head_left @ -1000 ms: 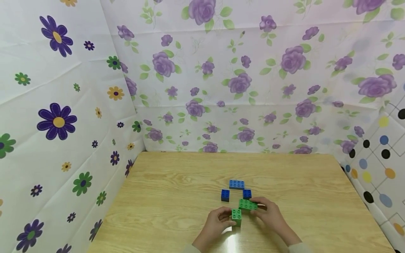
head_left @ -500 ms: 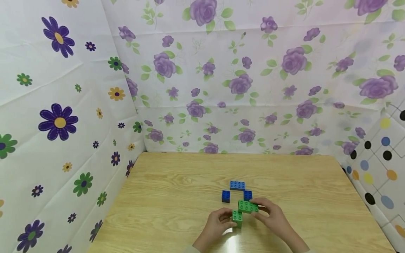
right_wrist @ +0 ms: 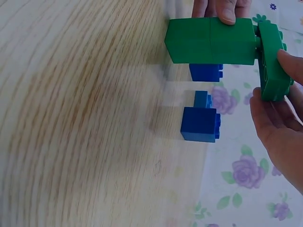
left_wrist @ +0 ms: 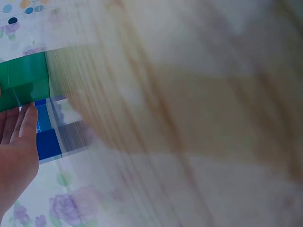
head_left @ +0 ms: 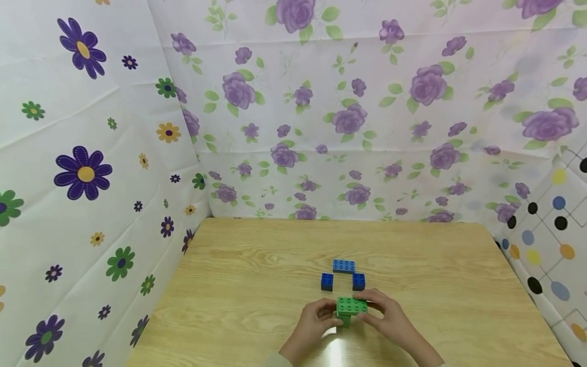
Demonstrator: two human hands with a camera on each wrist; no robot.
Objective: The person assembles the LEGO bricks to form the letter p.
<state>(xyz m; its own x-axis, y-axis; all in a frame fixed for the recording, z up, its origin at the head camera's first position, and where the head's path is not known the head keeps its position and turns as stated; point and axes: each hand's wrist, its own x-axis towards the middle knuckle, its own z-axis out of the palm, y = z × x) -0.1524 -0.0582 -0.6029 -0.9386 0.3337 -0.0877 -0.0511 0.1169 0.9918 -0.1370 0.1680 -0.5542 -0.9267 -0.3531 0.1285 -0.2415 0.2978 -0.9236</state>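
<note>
My left hand point(head_left: 313, 322) grips an upright column of two stacked green building bricks point(right_wrist: 208, 41), standing on the table. In the left wrist view its fingers point(left_wrist: 29, 124) lie along the column's side. A long green brick point(head_left: 351, 306) with two rows of studs is pinched between thumb and fingers of my right hand point(head_left: 389, 317). That brick sits over the column's top and overhangs to the right. The right wrist view shows it slightly tilted, with the column's studs showing in a narrow gap. From the head, it hides most of the column.
Beyond the hands, two small dark blue bricks point(head_left: 327, 282) stand apart on the wooden table point(head_left: 247, 285). Behind them lies a longer lighter blue brick point(head_left: 344, 266). Flower-printed cloth point(head_left: 321, 122) walls the back and left; a dotted cloth point(head_left: 545, 244) hangs at right.
My right hand has brought the long green brick leftward, from beside the column to over its top. The left hand and column stay in place. The right dark blue brick is now uncovered.
</note>
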